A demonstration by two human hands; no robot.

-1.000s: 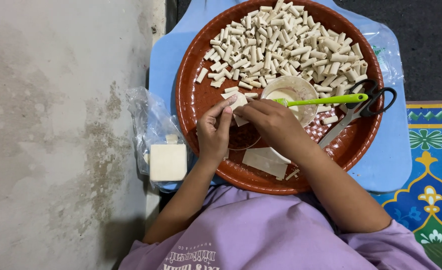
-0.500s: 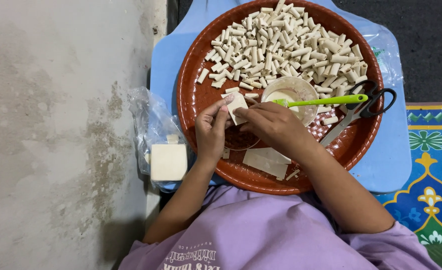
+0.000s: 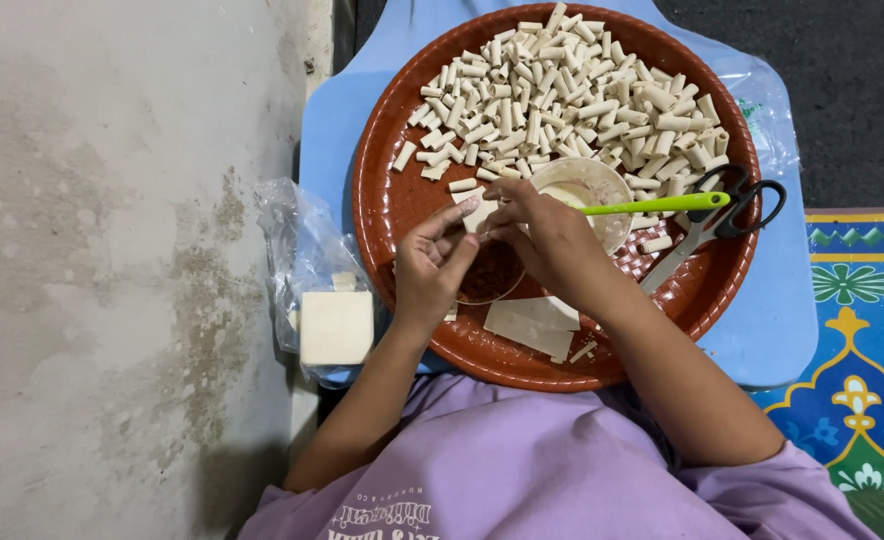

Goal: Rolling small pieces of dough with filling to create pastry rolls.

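Pale dough is what your two hands are working at the centre of the frame: your left hand [image 3: 430, 268] and your right hand [image 3: 542, 235] are meeting fingertip to fingertip, both pinching closed on a small white square wrapper [image 3: 479, 212] that you are holding just above the round reddish-brown woven tray [image 3: 382, 200]. Below your fingers a small clear glass bowl with dark filling [image 3: 492, 275] is sitting on the tray, and a few flat white wrapper sheets [image 3: 527, 322] are lying at the tray's lower middle. Just right of your right hand a cream bowl [image 3: 602, 195] is carrying a bright green spoon [image 3: 652, 205], its handle reaching toward black-handled scissors [image 3: 732, 205] at the tray's right edge. A heap of small rolled white pastry sticks [image 3: 572, 90] is filling the tray's upper half. Left of the tray, a block of stacked white wrappers [image 3: 336, 326] is lying on a crumpled clear plastic bag [image 3: 297, 240].
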